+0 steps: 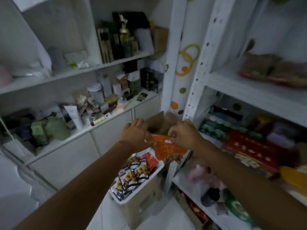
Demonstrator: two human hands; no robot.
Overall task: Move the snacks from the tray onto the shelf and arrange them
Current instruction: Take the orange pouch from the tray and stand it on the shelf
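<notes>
Orange packet [166, 151] is pinched at its top by the right hand [184, 135], hanging below the grip. Left hand [134, 135] meets its left corner, hold unclear. Shelf [181, 180] lies rightward.

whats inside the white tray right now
Black-and-white snack packets picturing golden balls, overlapping, plus a red packet at the far end. The orange packet pinched by the right hand covers the far corner of the tray, and anything beneath the top layer is hidden.
</notes>
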